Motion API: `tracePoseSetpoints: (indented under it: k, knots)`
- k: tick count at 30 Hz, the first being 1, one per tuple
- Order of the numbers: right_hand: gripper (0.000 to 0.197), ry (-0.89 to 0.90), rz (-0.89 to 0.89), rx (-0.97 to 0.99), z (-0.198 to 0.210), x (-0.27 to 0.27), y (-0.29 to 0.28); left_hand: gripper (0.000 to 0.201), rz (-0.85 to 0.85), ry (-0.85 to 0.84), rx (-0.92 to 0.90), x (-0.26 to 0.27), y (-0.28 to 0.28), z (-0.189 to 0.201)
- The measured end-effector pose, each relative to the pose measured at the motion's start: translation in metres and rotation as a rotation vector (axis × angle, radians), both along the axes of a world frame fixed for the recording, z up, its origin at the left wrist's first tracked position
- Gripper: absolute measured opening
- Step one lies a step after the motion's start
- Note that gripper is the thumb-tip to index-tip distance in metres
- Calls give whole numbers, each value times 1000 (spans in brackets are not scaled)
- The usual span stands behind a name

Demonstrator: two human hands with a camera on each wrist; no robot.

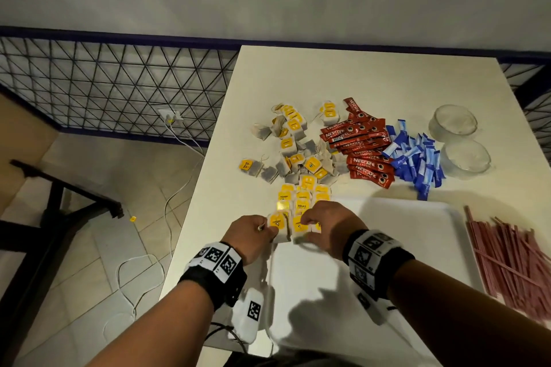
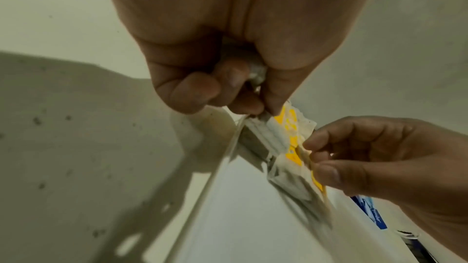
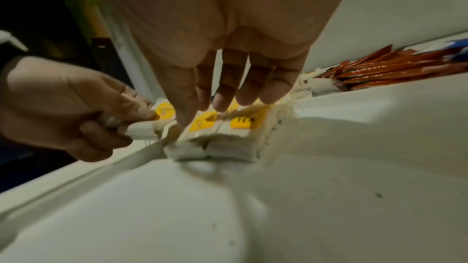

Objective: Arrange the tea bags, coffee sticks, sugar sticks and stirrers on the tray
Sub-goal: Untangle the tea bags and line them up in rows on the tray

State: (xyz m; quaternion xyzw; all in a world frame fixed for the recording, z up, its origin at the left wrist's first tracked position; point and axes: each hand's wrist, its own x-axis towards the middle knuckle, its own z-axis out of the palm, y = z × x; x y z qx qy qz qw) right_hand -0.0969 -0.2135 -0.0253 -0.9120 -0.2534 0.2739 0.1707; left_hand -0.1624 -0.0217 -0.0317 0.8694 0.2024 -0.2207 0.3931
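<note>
Head view: both hands at the far-left corner of the white tray (image 1: 387, 247), on a white table (image 1: 298, 74). Left hand (image 1: 253, 237) curled, pinching one tea bag (image 1: 278, 225) by its left edge, right at the tray's left rim. Right hand (image 1: 325, 225) just beside it on the right, fingers bent down onto two more tea bags (image 3: 222, 139) standing side by side in the tray corner, thumb on the near side, so holding them in a light pinch from above. Seen from the right wrist: these two bags touching each other, yellow tags up, the left hand's bag next to them on the left, over the rim.

Row of tidy bags (image 1: 304, 199) just beyond the hands, running toward the far side; loose heap of tea bags (image 1: 298, 152) farther still. Coffee sticks (image 1: 363, 149) and sugar sticks (image 1: 417, 161) far right of that, off the tray. Stirrers (image 1: 512, 262) at the right of the tray, long axis running near to far. Two glass cups (image 1: 459, 140) at far right.

Likely next: setting the left bag in line beside the pair, a short move to the right; left hand nearer for this. Tray mostly unfilled, task early.
</note>
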Motion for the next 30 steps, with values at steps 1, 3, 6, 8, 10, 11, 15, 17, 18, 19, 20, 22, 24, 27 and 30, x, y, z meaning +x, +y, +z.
tracePoseSetpoints:
  k: [1,3,6,8,10,11,15,17,18,19,20,22,24,27,30]
  knots:
    - [35,-29,47,-32,-3,-2,0,39,4,5,6,-1,-2,-1]
    - [37,-95,73,-33,-8,-6,0,39,4,6,22,-2,-7,0]
    - [35,-142,51,39,-14,-10,-1,34,-23,18,68,2,-11,-4]
    - [33,-154,46,68,-17,-12,-1,29,-28,19,82,5,-13,-5]
    - [32,-153,39,73,-18,-12,-1,29,-37,19,101,6,-14,-7]
    - [32,-151,35,78,-18,-12,-1,29,-38,12,116,7,-14,-7]
    - [28,-143,39,81,-17,-13,-2,26,20,-18,145,5,-14,-11]
    - [29,-140,50,78,-16,-13,-3,30,45,-19,138,5,-15,-12]
    - [31,-136,54,86,-15,-13,-3,28,58,-17,132,6,-15,-12]
    - [35,-131,64,93,-15,-13,-4,27,68,-15,130,7,-16,-12]
    - [38,-126,83,90,-16,-13,-5,27,72,-12,127,7,-16,-13]
    - [36,-135,130,65,-18,-14,-6,32,73,-8,123,10,-16,-13]
    - [25,-176,150,60,-23,-16,-6,36,61,-6,131,12,-15,-13]
    - [12,-219,141,73,-30,-18,-4,37,50,-25,147,12,-14,-13]
    - [10,-278,135,84,-32,-20,-3,36,58,-42,146,12,-13,-12]
